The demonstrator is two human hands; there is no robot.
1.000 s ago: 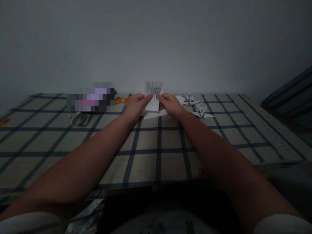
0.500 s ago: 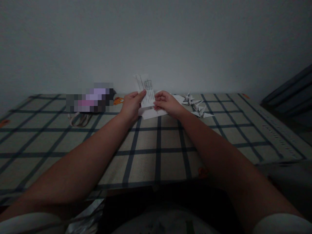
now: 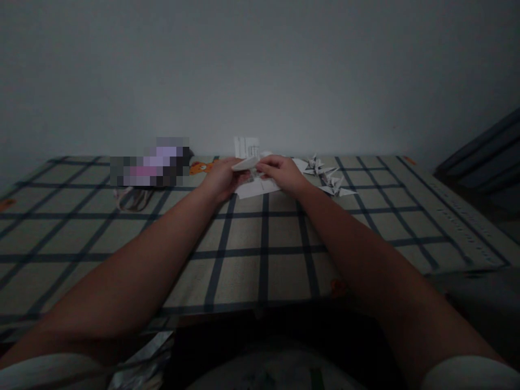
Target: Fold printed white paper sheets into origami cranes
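Note:
Between my two hands is a printed sheet of paper (image 3: 246, 147), its upper part standing up toward the wall and its near edge bent over toward me. My left hand (image 3: 221, 177) grips the paper's left side. The fingers of my right hand (image 3: 280, 170) pinch its right side. Below them, another white sheet (image 3: 255, 189) lies flat on the cloth. Just right of my right hand sit several folded paper cranes (image 3: 333, 183) with pointed wings, close together.
A blue-checked cloth (image 3: 244, 271) covers the table, which meets a grey wall (image 3: 260, 70). At the left lies a pixelated purple and dark object (image 3: 162, 160) with a pale cord (image 3: 132, 199) beside it. Dark striped fabric (image 3: 483, 157) rises beyond the right edge.
The paper was held up fairly flat with its print facing me; now its near edge is folded over and it sits lower. My right hand has closed in on its edge.

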